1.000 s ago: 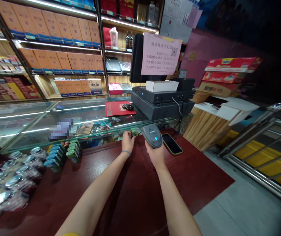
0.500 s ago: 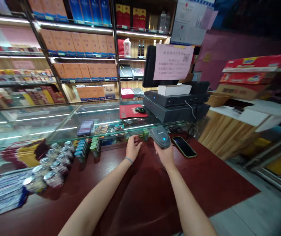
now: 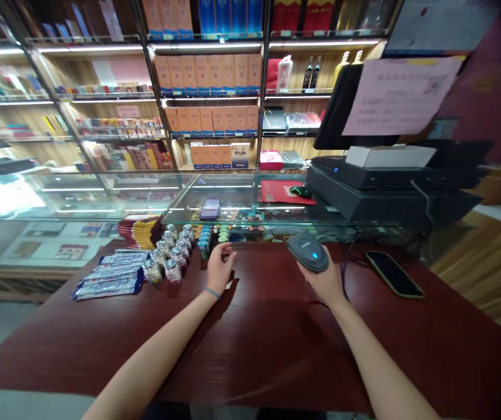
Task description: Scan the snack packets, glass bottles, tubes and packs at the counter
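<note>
Red-brown tabletop (image 3: 272, 350), right hand (image 3: 327, 284) gripping scanner (image 3: 306, 251), left hand (image 3: 219, 271) near green tins (image 3: 223, 235), hold unclear

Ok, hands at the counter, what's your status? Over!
Right hand gripping grey scanner, blue light on. Left hand half-curled near green-topped tins, nothing seen in it. Phone off to the right, seemingly not in the way.

Dark red table (image 3: 272, 326) bears packets (image 3: 110, 275), silver-lidded jars (image 3: 173, 270), small containers (image 3: 204, 244), a phone (image 3: 394, 274)
</note>
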Demonstrator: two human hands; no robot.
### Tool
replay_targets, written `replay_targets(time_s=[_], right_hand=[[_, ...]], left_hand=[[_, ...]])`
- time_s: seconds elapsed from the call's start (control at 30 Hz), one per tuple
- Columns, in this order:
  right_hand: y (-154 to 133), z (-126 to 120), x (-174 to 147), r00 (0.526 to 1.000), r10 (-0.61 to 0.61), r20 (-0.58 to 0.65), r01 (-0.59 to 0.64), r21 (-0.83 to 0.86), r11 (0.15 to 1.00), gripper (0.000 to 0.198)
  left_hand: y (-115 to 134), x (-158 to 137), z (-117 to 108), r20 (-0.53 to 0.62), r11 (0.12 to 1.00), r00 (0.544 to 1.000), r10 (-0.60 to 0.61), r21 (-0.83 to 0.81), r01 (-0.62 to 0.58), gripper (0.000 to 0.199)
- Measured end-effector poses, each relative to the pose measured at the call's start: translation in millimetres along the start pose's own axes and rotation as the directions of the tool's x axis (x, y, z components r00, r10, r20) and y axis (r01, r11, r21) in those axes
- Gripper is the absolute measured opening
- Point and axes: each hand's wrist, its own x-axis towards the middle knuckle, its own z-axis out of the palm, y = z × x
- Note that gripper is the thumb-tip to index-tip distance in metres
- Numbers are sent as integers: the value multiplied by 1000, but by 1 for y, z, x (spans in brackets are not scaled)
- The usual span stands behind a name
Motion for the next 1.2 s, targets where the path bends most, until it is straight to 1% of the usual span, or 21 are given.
replay_targets(time_s=[0.07,0.13,0.2,0.3,0.4,0.47,0.57,0.67,0.73,0.8,0.9,1.07,1.2], right_hand=[[-4,10,-5,998,11,57,-11,6,1000,33],[-8,18,-12,992,18,126,-16,-21,1000,37],[-13,24,-18,981,30,192,-19,-56,998,39],[-19,29,-23,965,50,257,-23,-107,994,41],[-21,30,-24,956,49,290,-9,-139,990,43],[-20,29,-24,952,41,303,2,-142,990,43],[-20,29,-24,947,42,319,3,-140,990,42],[-20,28,-25,941,52,335,0,-155,988,41],[-19,28,-25,937,55,344,5,-171,985,41],[-18,28,-24,932,56,357,10,-181,984,43],[-15,27,-24,927,61,371,5,-175,984,45],[-14,27,-25,933,67,355,-10,-159,987,46],[-16,27,-25,936,74,343,-17,-166,986,46]], left_hand=[[-5,2,-16,-50,999,998,-26,23,27,28],[-10,4,-26,-87,999,995,-41,30,43,28],[-15,5,-30,-109,999,993,-50,13,51,29],[-23,5,-30,-104,999,993,-49,-15,48,35],[-30,5,-28,-50,1000,999,-6,27,7,46],[-32,5,-27,-5,992,999,45,115,-44,54],[-32,7,-25,80,955,992,99,272,-117,66],[-31,11,-20,181,937,981,72,324,-129,80],[-31,13,-16,211,940,976,45,322,-113,86],[-34,14,-13,205,940,978,33,326,-100,85],[-36,13,-13,189,930,981,52,348,-117,76],[-36,8,-16,146,913,974,172,348,-213,62],[-36,9,-14,99,902,968,232,349,-252,47]])
